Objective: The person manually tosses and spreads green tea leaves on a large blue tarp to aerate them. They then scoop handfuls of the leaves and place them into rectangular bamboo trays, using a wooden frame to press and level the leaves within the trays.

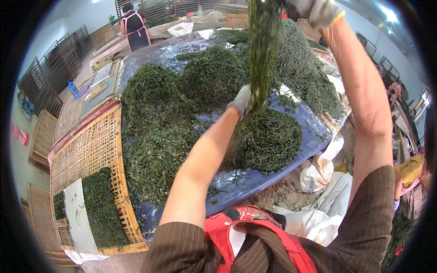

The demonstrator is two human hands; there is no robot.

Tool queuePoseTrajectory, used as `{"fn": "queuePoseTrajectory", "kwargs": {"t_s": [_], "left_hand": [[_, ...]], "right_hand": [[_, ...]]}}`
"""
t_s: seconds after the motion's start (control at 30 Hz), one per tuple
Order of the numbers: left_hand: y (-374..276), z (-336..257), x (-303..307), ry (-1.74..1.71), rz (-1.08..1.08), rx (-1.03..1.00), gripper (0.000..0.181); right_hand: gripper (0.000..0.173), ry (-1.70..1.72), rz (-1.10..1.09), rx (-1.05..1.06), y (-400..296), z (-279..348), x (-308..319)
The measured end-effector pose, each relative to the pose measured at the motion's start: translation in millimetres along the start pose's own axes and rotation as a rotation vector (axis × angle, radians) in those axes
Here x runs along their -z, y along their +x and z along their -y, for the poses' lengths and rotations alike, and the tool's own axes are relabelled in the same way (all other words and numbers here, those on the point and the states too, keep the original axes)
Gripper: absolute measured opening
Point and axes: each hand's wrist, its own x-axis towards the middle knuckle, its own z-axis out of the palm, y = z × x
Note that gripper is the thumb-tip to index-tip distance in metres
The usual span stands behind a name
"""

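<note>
A long hanging bundle of dark green, seaweed-like strands [264, 51] runs from the top edge down to a rounded clump [273, 141] on the blue sheet [239, 194]. My right hand [315, 13], in a grey knitted glove with a yellow cuff, is raised at the top beside the bundle's upper end; its fingers are partly cut off by the picture's edge. My left hand [241, 100], in a grey glove, is at the bundle's lower part, closed on the strands, its fingertips hidden among them. Loose heaps of the same strands [153, 136] lie to the left.
At left stands a wood-framed woven tray [85, 146] with a white board [81, 215] and a flat green layer [102, 211]. A tall heap [300, 61] rises at back right. A blue bottle [73, 90] is far left. White sacks [317, 218] lie below right. Co-workers [135, 27] stand beyond.
</note>
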Motion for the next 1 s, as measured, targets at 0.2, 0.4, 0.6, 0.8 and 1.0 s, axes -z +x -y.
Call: {"fn": "queuePoseTrajectory", "kwargs": {"t_s": [0.2, 0.4, 0.6, 0.8, 1.0], "left_hand": [[-60, 112, 109, 0.542, -0.312, 0.187, 0.021], [-91, 137, 179, 1.838, 0.377, 0.055, 0.03], [-114, -85, 141, 1.756, 0.221, 0.539, 0.05], [-107, -173, 42, 1.453, -0.328, -0.379, 0.029], [-87, -115, -62, 1.066, -0.161, -0.545, 0.053]], "right_hand": [[0.027, -0.096, -0.041, 0.078, 10, 49, 14], [0.027, -0.162, -0.063, 0.066, 12, 65, 32], [0.027, -0.137, -0.01, 0.064, 14, 60, 20], [0.027, -0.114, 0.052, 0.0, 21, 19, 19], [0.027, -0.03, 0.175, -0.047, 25, -17, 3]]}}
